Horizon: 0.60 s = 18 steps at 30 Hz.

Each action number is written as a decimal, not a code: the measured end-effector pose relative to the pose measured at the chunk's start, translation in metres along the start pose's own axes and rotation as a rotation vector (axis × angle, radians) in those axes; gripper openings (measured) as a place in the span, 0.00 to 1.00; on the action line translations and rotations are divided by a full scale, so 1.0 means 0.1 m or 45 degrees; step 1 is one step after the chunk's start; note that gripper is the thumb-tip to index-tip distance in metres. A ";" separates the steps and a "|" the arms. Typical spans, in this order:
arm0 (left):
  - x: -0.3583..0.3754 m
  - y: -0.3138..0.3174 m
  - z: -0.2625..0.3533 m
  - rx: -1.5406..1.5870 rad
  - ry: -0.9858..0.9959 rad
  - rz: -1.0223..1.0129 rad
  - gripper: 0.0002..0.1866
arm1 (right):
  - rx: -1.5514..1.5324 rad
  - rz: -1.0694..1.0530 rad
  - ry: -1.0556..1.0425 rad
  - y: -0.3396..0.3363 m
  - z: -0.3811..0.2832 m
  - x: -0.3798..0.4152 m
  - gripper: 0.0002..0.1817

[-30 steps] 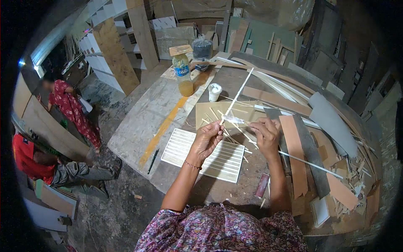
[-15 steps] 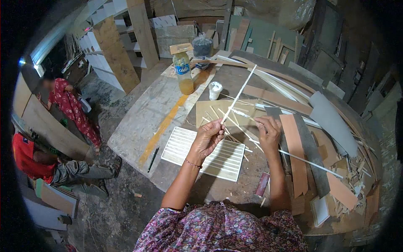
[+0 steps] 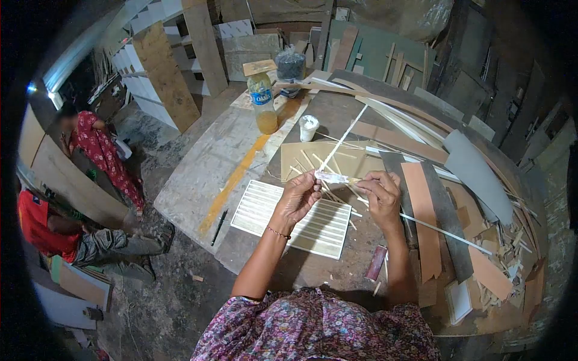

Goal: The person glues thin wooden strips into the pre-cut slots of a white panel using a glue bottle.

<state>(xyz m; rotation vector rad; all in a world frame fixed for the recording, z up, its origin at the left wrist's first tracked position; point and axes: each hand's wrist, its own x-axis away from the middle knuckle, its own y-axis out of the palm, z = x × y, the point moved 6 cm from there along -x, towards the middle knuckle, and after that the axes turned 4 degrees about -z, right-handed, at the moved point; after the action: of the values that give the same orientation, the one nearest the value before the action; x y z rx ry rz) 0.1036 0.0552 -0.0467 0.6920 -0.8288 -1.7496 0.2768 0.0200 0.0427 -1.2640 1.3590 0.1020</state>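
Observation:
My left hand (image 3: 297, 197) pinches the near end of a long, thin white strip (image 3: 347, 137), which slants up and away over the table. In my right hand (image 3: 380, 195) is a short stick (image 3: 335, 177), its far end thickly coated in white paste and touching or very close to the strip beside my left fingers. Below the hands lies a white slatted panel (image 3: 260, 210). Several thin wooden sticks (image 3: 310, 161) rest on a tan board (image 3: 290, 151). Just behind the board stands a white cup (image 3: 309, 133) with white paste at its rim.
A bottle of yellowish liquid (image 3: 266, 120) stands left of the cup. A pen (image 3: 220, 227) and a dark red cylinder (image 3: 376, 263) lie on the table (image 3: 192, 174). Veneer strips (image 3: 422, 219) and wood scraps (image 3: 497, 265) crowd the right. Two people (image 3: 99, 147) are at the left.
The paste-coated stick has come down and left, closer to my left fingers, and my right hand has shifted slightly. The white strip's far end has dipped a little.

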 end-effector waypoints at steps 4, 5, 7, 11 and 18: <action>0.00 0.00 -0.01 0.001 0.000 -0.018 0.18 | -0.061 -0.032 0.001 -0.02 0.01 -0.02 0.11; 0.00 -0.01 -0.01 0.004 -0.002 -0.029 0.19 | -0.077 -0.046 0.008 -0.03 0.01 -0.03 0.11; -0.01 -0.03 -0.02 0.009 -0.004 -0.051 0.21 | -0.101 -0.075 0.025 -0.04 0.01 -0.05 0.10; 0.00 -0.02 -0.02 -0.011 -0.005 -0.055 0.24 | -0.150 -0.131 0.047 -0.05 0.00 -0.10 0.07; 0.01 0.01 -0.03 0.006 -0.041 -0.091 0.23 | -0.343 -0.215 0.185 -0.03 0.13 -0.08 0.07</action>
<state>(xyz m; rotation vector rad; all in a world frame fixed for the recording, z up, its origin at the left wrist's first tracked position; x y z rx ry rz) 0.1060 0.0532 -0.0478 0.7058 -0.8398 -1.8275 0.2847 0.0320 0.0467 -1.6344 1.3887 0.0789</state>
